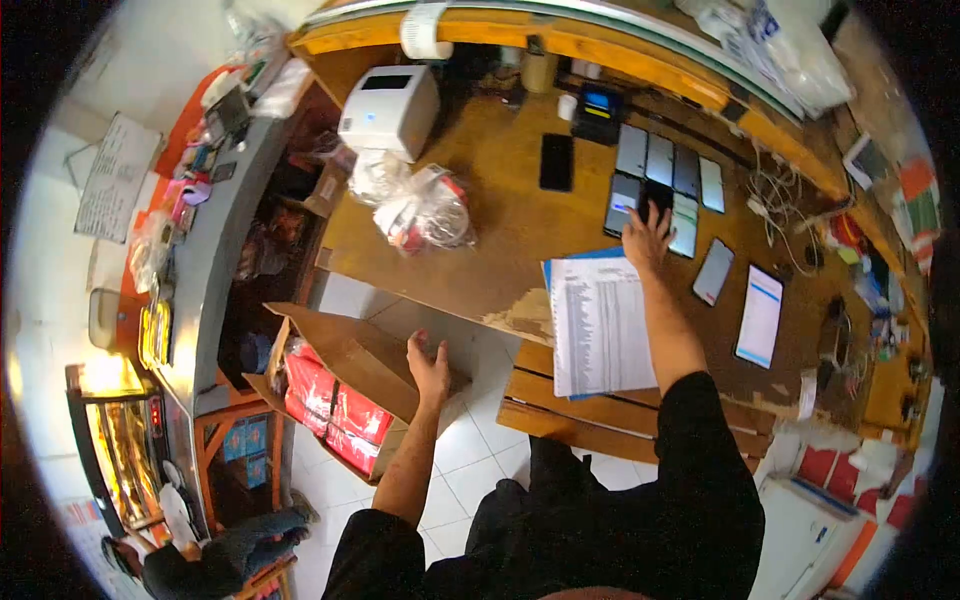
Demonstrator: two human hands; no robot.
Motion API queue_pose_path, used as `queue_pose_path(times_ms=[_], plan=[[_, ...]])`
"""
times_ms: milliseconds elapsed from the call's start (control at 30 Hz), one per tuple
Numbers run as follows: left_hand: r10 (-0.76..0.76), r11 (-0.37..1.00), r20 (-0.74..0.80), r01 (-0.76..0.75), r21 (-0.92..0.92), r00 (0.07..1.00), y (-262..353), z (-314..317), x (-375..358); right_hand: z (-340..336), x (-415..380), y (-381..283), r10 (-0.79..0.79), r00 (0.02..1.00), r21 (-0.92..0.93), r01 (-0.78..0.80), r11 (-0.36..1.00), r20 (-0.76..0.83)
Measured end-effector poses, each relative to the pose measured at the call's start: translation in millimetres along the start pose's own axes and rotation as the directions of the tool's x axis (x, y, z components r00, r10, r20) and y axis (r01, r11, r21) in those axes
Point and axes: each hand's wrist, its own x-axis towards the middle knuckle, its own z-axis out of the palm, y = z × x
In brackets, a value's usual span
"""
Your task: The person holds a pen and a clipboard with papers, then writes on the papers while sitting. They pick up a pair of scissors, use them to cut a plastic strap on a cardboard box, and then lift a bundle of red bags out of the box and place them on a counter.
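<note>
My right hand [648, 238] reaches over the desk with its fingers spread. Its fingertips overlap a dark-screened smartphone [657, 194] in a cluster of several phones laid side by side. A phone with a lit screen [622, 198] lies just left of those fingers, and another lit phone [684, 226] to their right. Beneath my right forearm is a stack of printed sheets [603, 325] on a blue folder. My left hand [430, 368] hangs with fingers apart and nothing in them, beside an open cardboard box [350, 345] holding red plastic-wrapped packages [335, 408].
On the wooden desk [490, 265] stand a white label printer [390, 110], plastic-wrapped bundles [425, 208] and a black card terminal [598, 112]. Two phones [713, 271] [760, 315] lie nearer the right edge, below tangled white cables [775, 195]. A wooden bench [560, 407] is below; another person [215, 560] sits at lower left.
</note>
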Motion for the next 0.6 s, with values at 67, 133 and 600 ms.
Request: queue_pose_path(times_ms=[67,133,600], plan=[[0.017,0.998,-0.065,-0.020,-0.056,0.998,5.7,0.6,8.1,-10.4,6.0,-25.6,-0.027,0.990,0.028,0.032,0.999,-0.136],[-0.040,0.990,-0.059,0.032,-0.135,0.997,12.9,2.0,4.4,-44.4,10.8,-97.1,-0.086,0.970,0.332,0.161,0.929,-0.228],[-0.246,0.937,0.087,0.260,-0.233,0.965,-27.1,-36.0,-153.0,-26.3,11.7,-386.8,-0.351,0.924,0.703,0.147,0.695,0.154]])
